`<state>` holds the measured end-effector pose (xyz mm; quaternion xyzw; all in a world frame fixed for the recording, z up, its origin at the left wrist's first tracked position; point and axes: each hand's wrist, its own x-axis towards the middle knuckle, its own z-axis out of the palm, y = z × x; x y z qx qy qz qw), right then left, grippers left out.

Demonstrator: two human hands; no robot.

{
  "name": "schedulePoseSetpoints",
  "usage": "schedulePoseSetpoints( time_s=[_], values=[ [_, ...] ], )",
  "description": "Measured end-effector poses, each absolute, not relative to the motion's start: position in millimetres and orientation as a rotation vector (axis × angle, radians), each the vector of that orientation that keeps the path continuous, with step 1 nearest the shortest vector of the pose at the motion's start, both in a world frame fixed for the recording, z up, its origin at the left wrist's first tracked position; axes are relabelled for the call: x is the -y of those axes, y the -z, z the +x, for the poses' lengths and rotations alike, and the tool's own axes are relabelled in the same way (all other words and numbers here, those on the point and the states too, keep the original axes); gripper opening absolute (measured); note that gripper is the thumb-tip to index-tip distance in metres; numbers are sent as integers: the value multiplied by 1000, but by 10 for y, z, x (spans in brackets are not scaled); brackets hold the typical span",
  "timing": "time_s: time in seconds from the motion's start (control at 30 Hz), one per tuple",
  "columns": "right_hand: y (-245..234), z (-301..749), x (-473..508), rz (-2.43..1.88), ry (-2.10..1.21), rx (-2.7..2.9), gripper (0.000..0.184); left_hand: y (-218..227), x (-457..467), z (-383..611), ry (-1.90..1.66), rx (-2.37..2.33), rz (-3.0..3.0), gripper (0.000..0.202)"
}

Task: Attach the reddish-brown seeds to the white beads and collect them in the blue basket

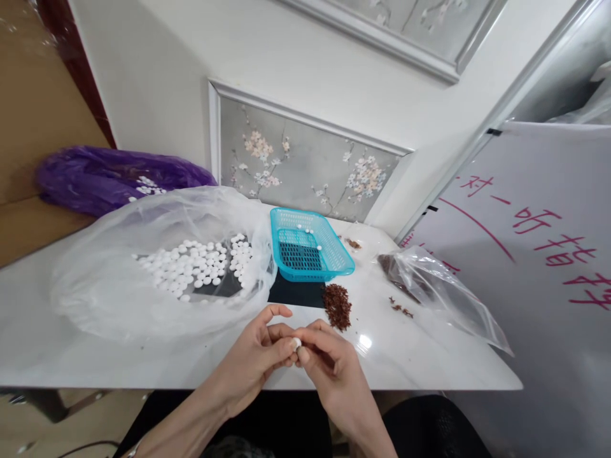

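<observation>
My left hand (pixel 255 359) and my right hand (pixel 331 366) meet above the table's near edge, both pinched on one small white round piece (pixel 296 343) between the fingertips. Just beyond them lies a small pile of reddish-brown bits (pixel 338 305). A blue plastic basket (pixel 334 251) with a few white pieces in it stands further back. To the left, a clear plastic bag (pixel 109 280) lies open with many white round pieces (pixel 195 267) on it.
A white marble-look table (pixel 429 366) bears everything. A clear bag with brown bits (pixel 429 286) lies at the right. A purple bag (pixel 105 178) sits at the back left. A whiteboard with red writing (pixel 529 254) leans at the right.
</observation>
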<state>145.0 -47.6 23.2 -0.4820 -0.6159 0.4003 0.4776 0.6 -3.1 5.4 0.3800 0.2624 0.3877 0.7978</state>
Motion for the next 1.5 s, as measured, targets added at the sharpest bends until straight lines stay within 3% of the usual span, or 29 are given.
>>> schedulePoseSetpoints(
  time_s=[0.5,0.67,0.87,1.0,1.23,1.5],
  values=[
    [-168,1457,456,-1213,-826,1542,16,-42,62,80,-927,-661,915,32],
    [-279,1664,95,-1372,-481,1581,14,-189,28,-39,-1061,-716,1087,28],
    [-465,1884,-480,-1575,-123,1577,24,-657,-389,-700,-1303,-1239,1752,13],
    [-433,1943,-541,-1574,-140,1540,38,-668,-606,-1048,-930,-1652,2161,17],
    [-249,2149,-150,-1708,-170,1472,30,-341,-719,-1147,-659,-1801,2290,20],
    [60,2344,216,-1857,-202,1436,25,-444,-795,-1080,-402,-1907,2385,28]
  ],
)
